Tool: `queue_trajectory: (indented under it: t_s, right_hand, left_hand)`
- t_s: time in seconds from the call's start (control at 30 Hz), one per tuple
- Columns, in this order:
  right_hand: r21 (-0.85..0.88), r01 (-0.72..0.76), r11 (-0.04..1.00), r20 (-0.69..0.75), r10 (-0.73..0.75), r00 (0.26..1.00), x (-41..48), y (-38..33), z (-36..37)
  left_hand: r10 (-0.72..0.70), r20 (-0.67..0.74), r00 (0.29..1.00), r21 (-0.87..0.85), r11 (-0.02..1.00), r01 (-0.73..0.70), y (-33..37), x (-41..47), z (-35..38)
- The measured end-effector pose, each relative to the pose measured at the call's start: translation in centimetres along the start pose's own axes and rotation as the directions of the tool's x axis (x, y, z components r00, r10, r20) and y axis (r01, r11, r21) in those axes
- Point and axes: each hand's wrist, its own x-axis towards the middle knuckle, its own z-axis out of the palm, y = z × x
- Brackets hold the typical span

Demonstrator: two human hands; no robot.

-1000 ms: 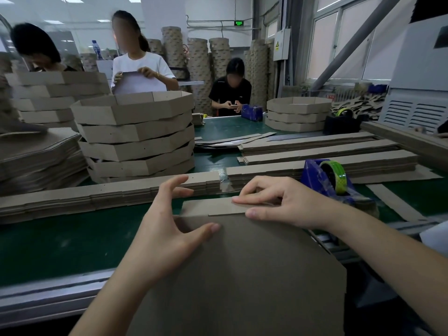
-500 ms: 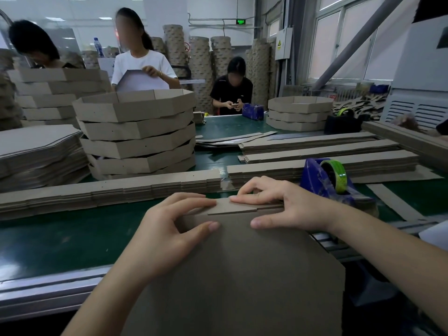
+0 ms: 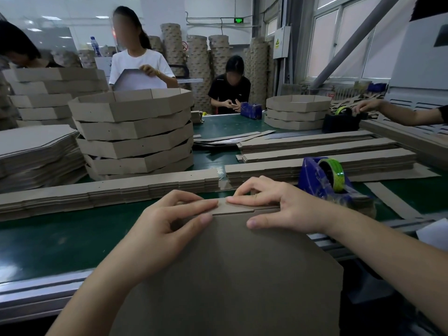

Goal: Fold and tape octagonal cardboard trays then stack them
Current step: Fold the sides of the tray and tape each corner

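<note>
Folding line: at a green worktop (image 3: 48, 238), a person's left hand (image 3: 167, 229) and right hand (image 3: 278, 204) clamp the far edge of a flat cardboard sheet (image 3: 230, 275). Their thumbs press its face and their fingers curl over a narrow flap (image 3: 232, 208) cut with a stepped notch. The sheet rests on the worktop's near rail and overhangs toward the person.

Uneven pressure from the two hands would likely crease the flap off its score line and leave a crooked wall. The overhanging sheet could also slide off the rail, and the tape dispenser (image 3: 324, 183), just beside the right hand, looks close enough to be knocked.

The board is matte brown and stiff, with clean-cut angled corners. The finished trays (image 3: 133, 132) are eight-sided with shallow walls and stand stacked slightly askew, well apart at far left. The dispenser is glossy blue and carries a green roll.
</note>
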Motion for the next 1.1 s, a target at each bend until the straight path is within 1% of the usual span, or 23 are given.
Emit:
queue_trajectory:
  t_s: [0.03, 0.07, 0.1, 0.13, 0.17, 0.23, 0.37, 0.43, 0.53, 0.6, 0.67, 0.7, 0.73, 0.77, 0.8, 0.83, 0.87, 0.9, 0.93, 0.97, 1.0, 1.03, 1.1]
  right_hand:
    - [0.003, -0.003, 1.000, -0.001, 0.003, 1.000, 0.0, 0.0, 0.0]
    - [0.007, -0.006, 1.000, -0.001, 0.006, 1.000, -0.1, 0.0, 0.1]
    - [0.013, -0.007, 1.000, 0.000, 0.007, 1.000, -0.1, 0.0, 0.2]
    - [0.020, -0.004, 1.000, 0.000, 0.004, 1.000, -0.1, 0.0, 0.3]
    - [0.027, 0.002, 1.000, -0.004, -0.002, 1.000, -0.2, 0.0, 0.4]
    - [0.041, 0.002, 0.999, -0.017, -0.001, 1.000, -0.3, 0.0, 0.6]
    - [0.042, 0.002, 0.999, -0.048, 0.000, 0.999, -1.1, 0.4, 0.7]
    - [0.037, -0.007, 0.999, -0.055, 0.009, 0.998, -1.4, 0.3, 0.8]
    - [0.056, -0.011, 0.998, -0.098, 0.016, 0.995, -1.7, 0.0, 1.2]
    - [0.058, -0.019, 0.998, -0.123, 0.026, 0.992, -1.9, 0.1, 1.5]
    - [0.006, -0.064, 0.998, -0.133, 0.064, 0.989, -2.4, 0.5, 1.5]
    - [-0.022, -0.097, 0.995, -0.164, 0.092, 0.982, -2.8, 0.7, 1.1]
    - [-0.023, -0.125, 0.992, -0.246, 0.116, 0.962, -3.4, 0.9, 0.6]
    - [-0.001, -0.142, 0.990, -0.373, 0.131, 0.918, -3.9, 1.3, 0.0]
    - [0.029, -0.161, 0.986, -0.522, 0.153, 0.839, -4.7, 1.8, -0.8]
    - [0.050, -0.202, 0.978, -0.658, 0.185, 0.730, -5.4, 2.7, -1.6]
    - [0.058, -0.283, 0.957, -0.756, 0.228, 0.614, -6.2, 3.8, -2.6]
    - [0.074, -0.409, 0.910, -0.808, 0.295, 0.510, -6.9, 4.9, -3.4]
    - [0.110, -0.545, 0.831, -0.817, 0.388, 0.427, -7.7, 6.0, -4.1]
    - [0.163, -0.656, 0.737, -0.789, 0.496, 0.362, -8.4, 7.0, -4.6]
    - [0.223, -0.718, 0.659, -0.743, 0.592, 0.312, -9.0, 7.8, -4.8]
    - [0.282, -0.731, 0.621, -0.701, 0.654, 0.285, -9.5, 8.3, -4.9]
    - [0.407, -0.660, 0.632, -0.645, 0.710, 0.282, -10.0, 8.5, -4.6]
  left_hand:
    - [0.011, 0.037, 0.999, 0.085, 0.996, -0.014, 0.0, 0.2, -0.4]
    - [0.023, 0.087, 0.996, 0.209, 0.977, -0.041, 0.1, 0.5, -0.8]
    - [0.033, 0.137, 0.990, 0.329, 0.941, -0.077, 0.4, 0.9, -1.1]
    - [0.038, 0.185, 0.982, 0.385, 0.917, -0.108, 0.8, 1.4, -1.3]
    - [0.052, 0.220, 0.974, 0.357, 0.925, -0.130, 1.2, 1.7, -1.3]
    - [0.078, 0.252, 0.965, 0.228, 0.964, -0.138, 1.8, 2.3, -0.9]
    - [0.156, 0.184, 0.971, 0.132, 0.974, -0.182, 2.0, 2.4, 0.1]
    - [0.154, 0.184, 0.971, 0.129, 0.975, -0.179, 1.9, 2.4, 0.3]
    - [0.160, 0.230, 0.960, 0.166, 0.965, -0.201, 1.8, 2.2, 0.8]
    - [0.162, 0.203, 0.966, 0.154, 0.969, -0.195, 2.0, 2.0, 1.0]
    - [0.165, 0.188, 0.968, 0.155, 0.968, -0.195, 2.0, 1.9, 1.2]
    - [0.164, 0.184, 0.969, 0.160, 0.968, -0.194, 2.0, 1.8, 1.1]
    - [0.160, 0.188, 0.969, 0.157, 0.969, -0.191, 2.0, 1.8, 1.2]
    - [0.149, 0.194, 0.969, 0.154, 0.971, -0.181, 2.0, 1.8, 1.1]
    - [0.148, 0.195, 0.970, 0.154, 0.972, -0.179, 2.1, 1.8, 1.1]
    - [0.149, 0.190, 0.970, 0.153, 0.972, -0.179, 2.2, 1.8, 1.1]
    - [0.150, 0.188, 0.971, 0.157, 0.971, -0.181, 2.3, 1.9, 1.3]
    - [0.154, 0.190, 0.969, 0.165, 0.968, -0.187, 2.5, 2.0, 1.4]
    - [0.158, 0.196, 0.968, 0.178, 0.965, -0.194, 2.6, 2.1, 1.6]
    - [0.162, 0.200, 0.966, 0.191, 0.961, -0.200, 2.8, 2.1, 1.8]
    - [0.162, 0.206, 0.965, 0.205, 0.957, -0.205, 2.9, 2.2, 1.9]
    - [0.162, 0.209, 0.964, 0.209, 0.956, -0.206, 3.0, 2.2, 2.0]
    - [0.161, 0.209, 0.965, 0.196, 0.960, -0.202, 3.2, 2.2, 2.1]
